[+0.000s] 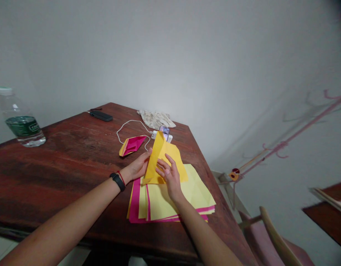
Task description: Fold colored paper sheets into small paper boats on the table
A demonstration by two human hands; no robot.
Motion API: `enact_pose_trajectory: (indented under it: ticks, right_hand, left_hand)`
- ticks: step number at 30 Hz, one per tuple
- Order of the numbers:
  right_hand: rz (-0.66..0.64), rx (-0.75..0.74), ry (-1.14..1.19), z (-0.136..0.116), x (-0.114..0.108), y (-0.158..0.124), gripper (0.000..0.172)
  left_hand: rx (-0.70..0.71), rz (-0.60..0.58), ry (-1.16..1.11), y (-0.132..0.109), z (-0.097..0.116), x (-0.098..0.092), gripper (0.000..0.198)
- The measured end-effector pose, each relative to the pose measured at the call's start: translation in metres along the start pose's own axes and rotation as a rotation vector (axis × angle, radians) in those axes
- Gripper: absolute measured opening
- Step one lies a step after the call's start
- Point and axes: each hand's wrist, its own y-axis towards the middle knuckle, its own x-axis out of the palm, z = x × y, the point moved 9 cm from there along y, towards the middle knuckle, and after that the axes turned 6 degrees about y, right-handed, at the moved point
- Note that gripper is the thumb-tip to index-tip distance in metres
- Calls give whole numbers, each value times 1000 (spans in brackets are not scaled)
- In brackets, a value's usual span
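My left hand (137, 167) grips the left side of a folded yellow sheet of paper (174, 152), its thumb near the creased edge and the other fingers mostly hidden behind. The left flap of the sheet stands up at an angle. My right hand (172, 177) is over the front of the sheet with its fingers apart; whether the fingertips touch the paper I cannot tell. Beneath both hands lies a stack of coloured paper (165, 207), pale yellow on top with pink and darker yellow edges showing. A folded pink and yellow paper boat (134, 144) rests beyond my left hand.
A white cable (128, 122) runs to a white power strip (154, 135) behind the yellow sheet. Farther back are a crumpled pale cloth (156, 119) and a dark power bank (100, 116). A water bottle (23, 127) stands at left. Right of the wooden table (62, 162) is a chair (275, 232).
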Motion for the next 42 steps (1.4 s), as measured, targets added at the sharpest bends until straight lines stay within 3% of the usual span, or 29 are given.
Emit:
enact_pose_trajectory:
  ticks: [3, 5, 9, 11, 14, 17, 23, 29, 31, 36, 42]
  right_hand:
    - [-76, -5, -60, 1, 4, 0, 46]
    - [-57, -61, -197, -4, 0, 1, 33]
    - [147, -284, -542, -29, -21, 2, 16]
    - [241, -298, -615, -33, -31, 3, 24]
    - [239, -168, -519, -21, -35, 9, 50]
    - [171, -53, -359, -7, -30, 12, 57]
    - [212, 85, -92, 7, -40, 16, 42]
    - [326, 128, 115, 13, -63, 23, 35]
    - [365, 125, 162, 12, -73, 26, 32]
    - [458, 132, 218, 10, -101, 33, 25]
    - [550, 112, 189, 16, -126, 34, 20]
  left_hand:
    - [6, -6, -109, 0, 3, 4, 64]
    - [56, 14, -165, -1, 9, 1, 62]
    - [89, 27, -254, -4, 14, -8, 53]
    - [81, 30, -280, -5, 14, -11, 53]
    - [57, 12, -270, -6, 13, -5, 56]
    - [31, -31, -208, -9, 12, 10, 65]
    - [-47, -168, -56, -17, 8, 38, 87]
    - [-4, -203, 46, -14, 3, 37, 76]
    - [12, -170, 132, -10, 1, 31, 63]
    - [-33, 99, 411, -4, -4, 2, 49]
    - [-45, 128, 475, -1, -11, -3, 31]
